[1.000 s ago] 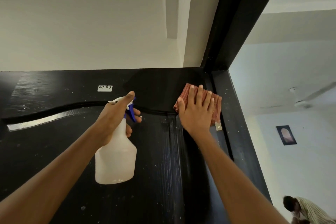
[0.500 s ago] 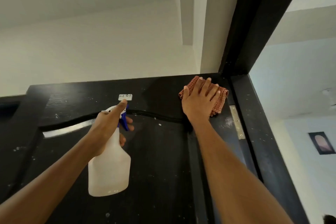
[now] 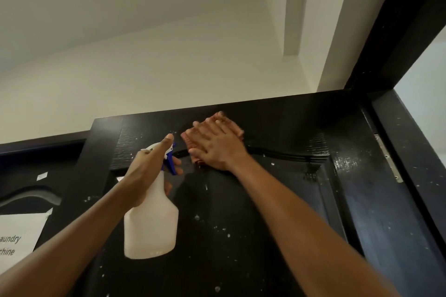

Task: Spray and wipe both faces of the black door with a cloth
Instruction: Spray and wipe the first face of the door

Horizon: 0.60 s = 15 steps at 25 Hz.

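Observation:
The black door [image 3: 277, 200] fills the lower half of the view, speckled with white droplets. My right hand [image 3: 216, 146] lies flat, fingers straight, pressing a folded reddish checked cloth [image 3: 237, 128] against the door's top rail, near the middle. My left hand [image 3: 149, 166] grips the neck of a white spray bottle [image 3: 150, 226] with a blue trigger [image 3: 170, 163], held just left of the cloth, thumb up on the nozzle head. The cloth is mostly hidden under my right hand.
The black door frame [image 3: 407, 142] runs up the right side, with a metal hinge [image 3: 389, 164] beside it. A second black door [image 3: 36, 164] at the left carries a white paper notice [image 3: 19, 234]. White wall and ceiling lie above.
My right hand has slid the cloth leftwards along the top rail, from the hinge side to beside the bottle. The camera has tilted up and left. The left hand keeps the bottle.

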Motion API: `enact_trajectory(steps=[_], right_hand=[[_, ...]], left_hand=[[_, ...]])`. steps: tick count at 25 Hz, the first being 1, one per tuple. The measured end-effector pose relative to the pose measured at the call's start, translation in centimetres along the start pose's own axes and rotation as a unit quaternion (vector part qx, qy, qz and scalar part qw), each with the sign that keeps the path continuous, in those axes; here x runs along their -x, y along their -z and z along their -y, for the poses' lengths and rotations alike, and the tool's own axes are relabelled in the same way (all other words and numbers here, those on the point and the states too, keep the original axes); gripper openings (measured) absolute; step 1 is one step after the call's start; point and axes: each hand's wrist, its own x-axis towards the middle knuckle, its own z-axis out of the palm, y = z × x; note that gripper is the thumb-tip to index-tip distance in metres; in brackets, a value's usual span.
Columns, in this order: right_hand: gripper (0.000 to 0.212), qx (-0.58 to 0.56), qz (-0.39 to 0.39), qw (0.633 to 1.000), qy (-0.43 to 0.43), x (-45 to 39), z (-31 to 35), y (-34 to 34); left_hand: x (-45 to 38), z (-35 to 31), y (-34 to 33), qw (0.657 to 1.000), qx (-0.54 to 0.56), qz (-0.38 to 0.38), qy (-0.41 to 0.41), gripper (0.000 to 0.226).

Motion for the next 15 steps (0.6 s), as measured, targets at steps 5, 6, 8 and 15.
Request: enact_trajectory(steps=[5,6,8,15], right_hand=[[0.068,-0.019,-0.137,0.913,-0.383,7.6,-6.9,0.2],[0.070,-0.032,-0.142,0.879,-0.453,8.5,-6.7,0.0],[0.073,-0.047,-0.134,0.839,-0.526,8.1,-4.4,-0.5],[0.065,0.000,-0.027,0.995,-0.100,0.5,3.0,-1.1]], left_hand=[[-0.8,0.8,2.5,0.999,0.010,0.034,-0.022,0.047],[-0.9,1.0,3.1,0.999,0.011,0.034,-0.022,0.046],[-1.3,1.5,4.2,0.999,0.014,0.037,-0.017,0.047],[-2.2,2.8,5.3,0.999,0.036,0.007,-0.017,0.050]])
